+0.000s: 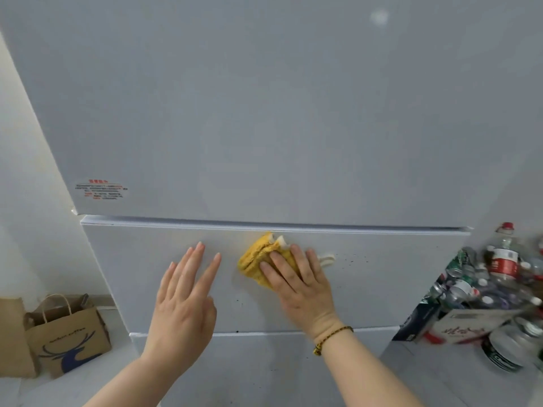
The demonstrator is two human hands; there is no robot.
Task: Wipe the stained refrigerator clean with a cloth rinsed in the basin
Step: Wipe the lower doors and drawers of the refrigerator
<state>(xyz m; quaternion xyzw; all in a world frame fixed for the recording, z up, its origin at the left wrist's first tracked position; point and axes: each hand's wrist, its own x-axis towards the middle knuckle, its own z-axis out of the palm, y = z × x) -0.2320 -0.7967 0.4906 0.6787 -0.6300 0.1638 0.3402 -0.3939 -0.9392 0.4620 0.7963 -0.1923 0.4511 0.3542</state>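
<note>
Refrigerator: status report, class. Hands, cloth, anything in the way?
Left hand open, at middle door. Right hand presses yellow cloth flat near its top edge. Dark specks right of cloth. Nothing blocking.

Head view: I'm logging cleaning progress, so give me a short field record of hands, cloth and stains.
right hand: presses yellow cloth flat on the middle refrigerator door, near its top edge
left hand: open, fingers straight, left of the cloth; contact with door unclear
stains: dark specks right of the cloth, a few below it
</note>
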